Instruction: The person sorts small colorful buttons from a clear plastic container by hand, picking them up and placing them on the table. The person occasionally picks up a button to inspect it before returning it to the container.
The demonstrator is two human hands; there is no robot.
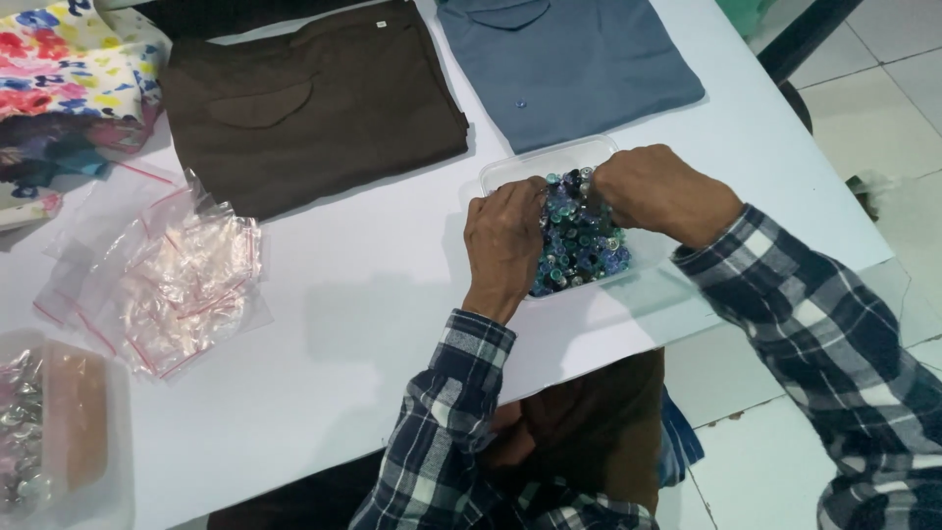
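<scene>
A clear plastic box (510,169) sits near the front edge of the white worktop (373,324), just below a folded blue shirt (564,59), and it is full of small round buttons (579,240) in blue, teal and shiny silver. Both hands are in the box: the left hand (505,240) and the right hand (653,191) have their fingers curled down into the buttons, but I cannot tell if they pinch any. A folded brown shirt (314,103), a pile of little clear bags (182,280) and another clear tub (59,432) lie to the left.
</scene>
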